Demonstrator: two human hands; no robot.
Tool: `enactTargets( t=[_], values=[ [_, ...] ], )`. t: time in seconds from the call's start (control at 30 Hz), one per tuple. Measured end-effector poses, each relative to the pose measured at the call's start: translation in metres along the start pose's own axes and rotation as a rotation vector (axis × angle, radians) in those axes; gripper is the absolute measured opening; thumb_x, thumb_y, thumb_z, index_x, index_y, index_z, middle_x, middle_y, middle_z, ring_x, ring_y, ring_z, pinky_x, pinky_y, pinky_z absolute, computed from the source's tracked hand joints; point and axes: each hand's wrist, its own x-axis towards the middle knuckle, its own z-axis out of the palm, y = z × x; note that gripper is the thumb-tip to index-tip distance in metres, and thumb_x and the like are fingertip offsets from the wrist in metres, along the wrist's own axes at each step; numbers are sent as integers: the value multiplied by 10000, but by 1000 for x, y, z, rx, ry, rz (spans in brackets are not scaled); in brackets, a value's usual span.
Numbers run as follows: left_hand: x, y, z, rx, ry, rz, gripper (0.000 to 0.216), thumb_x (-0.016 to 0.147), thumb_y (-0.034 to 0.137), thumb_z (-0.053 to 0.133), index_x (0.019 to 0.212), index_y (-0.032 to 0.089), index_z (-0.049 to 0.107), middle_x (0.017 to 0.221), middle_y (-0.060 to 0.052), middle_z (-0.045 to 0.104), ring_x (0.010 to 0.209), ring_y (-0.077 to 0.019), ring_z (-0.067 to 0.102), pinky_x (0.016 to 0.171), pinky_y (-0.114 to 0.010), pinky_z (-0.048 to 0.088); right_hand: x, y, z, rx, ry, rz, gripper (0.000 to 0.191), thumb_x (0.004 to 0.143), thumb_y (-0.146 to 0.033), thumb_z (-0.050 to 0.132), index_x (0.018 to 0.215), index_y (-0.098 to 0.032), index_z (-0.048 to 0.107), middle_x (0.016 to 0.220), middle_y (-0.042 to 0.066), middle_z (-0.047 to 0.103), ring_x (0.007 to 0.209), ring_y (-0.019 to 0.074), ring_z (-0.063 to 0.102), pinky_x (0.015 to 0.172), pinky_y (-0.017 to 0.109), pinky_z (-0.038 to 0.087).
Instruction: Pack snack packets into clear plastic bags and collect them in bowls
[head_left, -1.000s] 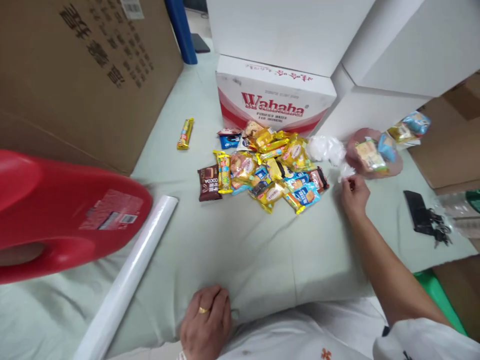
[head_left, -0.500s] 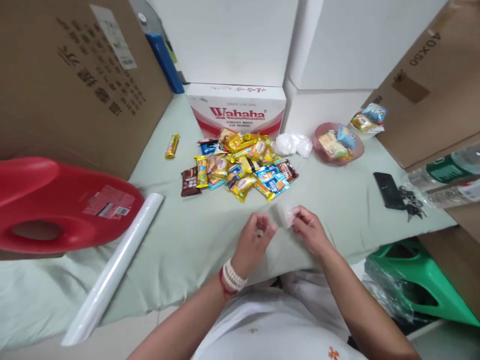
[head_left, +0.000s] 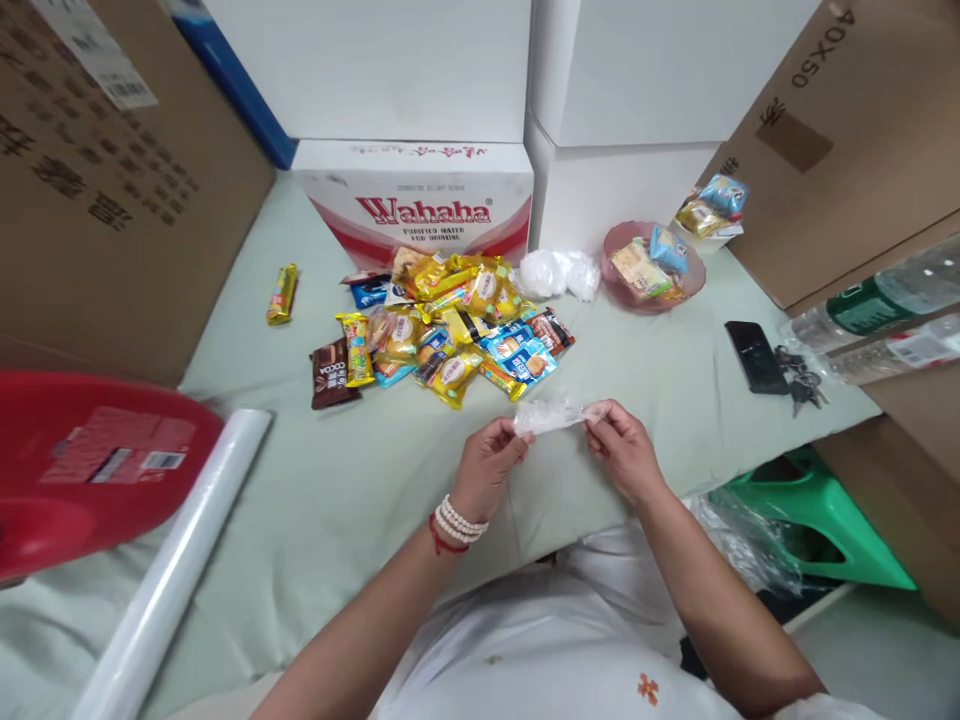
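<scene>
Both my hands hold a small clear plastic bag (head_left: 553, 414) stretched between them above the pale green cloth (head_left: 375, 480). My left hand (head_left: 487, 468), with a bead bracelet at the wrist, pinches its left end. My right hand (head_left: 622, 450) pinches its right end. Just beyond the bag lies a heap of wrapped snacks (head_left: 450, 330) in yellow, blue and brown packets.
A pink bowl (head_left: 690, 285) with snack packets and a bunch of clear bags (head_left: 559, 272) sit behind the heap. A Wahaha box (head_left: 412, 200), cardboard boxes (head_left: 112, 180), a red stool (head_left: 90, 470), a film roll (head_left: 172, 570), a phone with keys (head_left: 754, 355), two bottles (head_left: 877, 310) and a lone snack bar (head_left: 282, 293) surround the cloth.
My right hand came back from the bunch of clear bags with one bag. My left hand rose from the cloth's edge to meet it, and both now pull the bag out between them.
</scene>
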Motion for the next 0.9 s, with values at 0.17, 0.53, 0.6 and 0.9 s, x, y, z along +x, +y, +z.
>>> enactTargets(
  t=[0.17,0.53,0.6,0.9],
  values=[
    [5,1,-8,97,43,126,317,747,456,815,796,170,688,665,34,575,642,-104,460,610,-234,374,5,-7,5,31,94,29,504,828,-684,691,1075,-245,689,971,39,631,738,149,522,492,216,418],
    [5,2,-20,-48,205,207,262,803,403,752,936,206,642,869,-2,615,757,-129,533,694,-250,440,6,-29,22,-85,115,-103,310,820,-511,790,820,-228,664,739,-15,561,599,109,436,518,236,360],
    [1,5,-18,56,134,266,314,855,498,712,942,201,665,888,-24,623,795,-150,545,717,-267,448,2,-29,28,-174,45,-106,279,860,-493,767,843,-225,693,719,-17,560,598,108,436,543,244,359],
    [11,4,-20,-75,-13,94,419,697,534,861,823,170,698,783,-7,654,738,-136,559,732,-276,457,-10,-25,47,-322,-154,-91,267,869,-484,766,851,-219,740,661,-22,554,590,117,423,565,261,331]
  ],
)
